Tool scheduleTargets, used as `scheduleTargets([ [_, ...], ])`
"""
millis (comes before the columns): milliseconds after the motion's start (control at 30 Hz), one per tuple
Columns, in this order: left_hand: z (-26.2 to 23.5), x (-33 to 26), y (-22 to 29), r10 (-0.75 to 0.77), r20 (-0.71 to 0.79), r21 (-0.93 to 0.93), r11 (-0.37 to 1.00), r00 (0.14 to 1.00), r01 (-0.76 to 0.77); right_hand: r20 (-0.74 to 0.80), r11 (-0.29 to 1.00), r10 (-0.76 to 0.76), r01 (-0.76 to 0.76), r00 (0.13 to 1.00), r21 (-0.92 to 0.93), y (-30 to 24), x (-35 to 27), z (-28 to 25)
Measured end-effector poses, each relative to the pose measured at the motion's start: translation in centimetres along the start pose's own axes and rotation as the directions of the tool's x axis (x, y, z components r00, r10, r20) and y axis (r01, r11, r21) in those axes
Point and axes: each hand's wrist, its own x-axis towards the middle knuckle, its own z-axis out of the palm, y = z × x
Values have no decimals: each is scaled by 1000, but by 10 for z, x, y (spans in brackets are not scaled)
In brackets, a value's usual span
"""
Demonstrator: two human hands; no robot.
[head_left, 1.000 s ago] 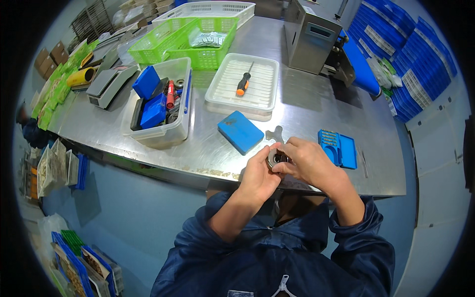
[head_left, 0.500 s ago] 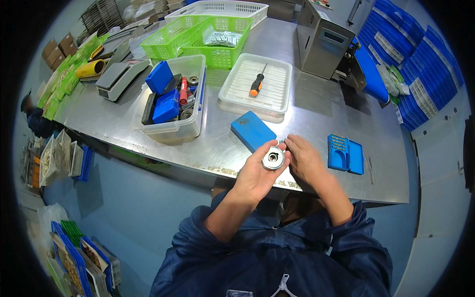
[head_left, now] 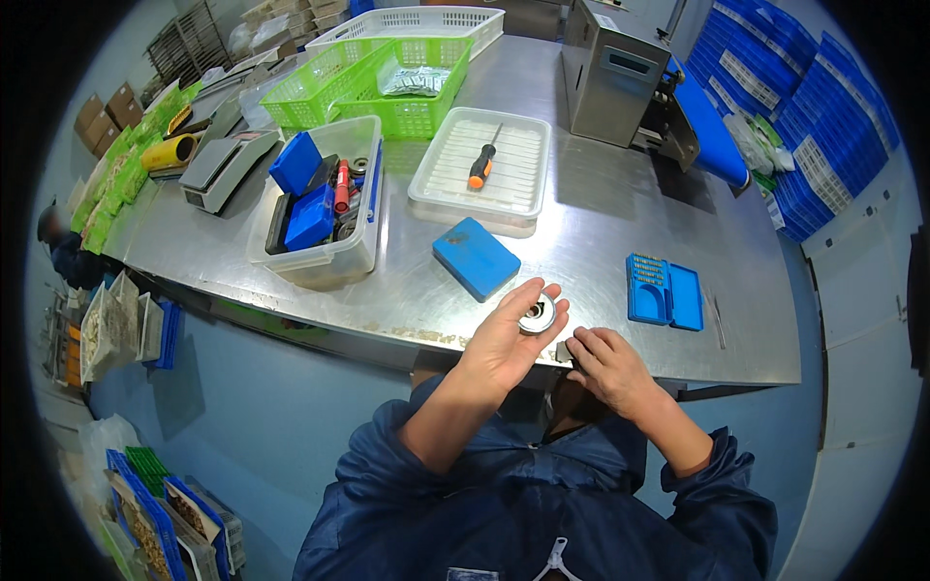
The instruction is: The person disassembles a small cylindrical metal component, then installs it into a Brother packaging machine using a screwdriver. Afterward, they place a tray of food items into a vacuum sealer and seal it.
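Observation:
Near the table's front edge, my left hand (head_left: pixel 497 341) is palm up, its fingers curled round a round metal part (head_left: pixel 541 318) with a hole in its middle. Just to the right, my right hand (head_left: pixel 616 370) pinches a small grey metal piece (head_left: pixel 563 352), partly hidden by the fingers. Beyond my left hand lies a closed blue box (head_left: pixel 476 258) with dark smudges on its lid. An open blue case (head_left: pixel 651 290) with rows of small brass-coloured pieces lies right of my hands, beside a thin metal tool (head_left: pixel 719 321).
On the steel table (head_left: pixel 581 228), a clear tray (head_left: pixel 418 190) holds an orange-and-black screwdriver (head_left: pixel 481 168). Left of it stands a plastic bin (head_left: pixel 320 263) of tools and metal parts, near a scale (head_left: pixel 215 172). Green baskets (head_left: pixel 407 121) and a steel machine (head_left: pixel 610 87) stand farther back.
My right hand has moved away from my left, toward the table's front edge, and the grey piece in its fingers now shows. My left hand keeps the round part, now tilted a little.

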Motion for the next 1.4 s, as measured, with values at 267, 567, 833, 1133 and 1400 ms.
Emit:
scheduleTargets([
  [267, 15, -4, -1, -79, -25, 9, 997, 997, 80, -75, 924, 291, -260, 954, 282, 11, 13, -47],
  [567, 16, -1, -4, -128, 83, -85, 987, 988, 135, -75, 988, -67, 76, 995, 131, 9, 83, -85],
  [833, 14, -2, -4, -122, 51, -11, 992, 991, 123, 23, 987, -158, 158, 987, -18, 6, 92, -84],
  [1133, 11, 2, -9, -114, 33, 28, 993, 993, 113, 83, 995, 80, -84, 993, 47, -5, 94, -80],
  [1400, 10, 7, -12, -124, -2, 75, 989, 992, 124, 369, 610, 524, -641, 768, 467, -15, 105, -79],
])
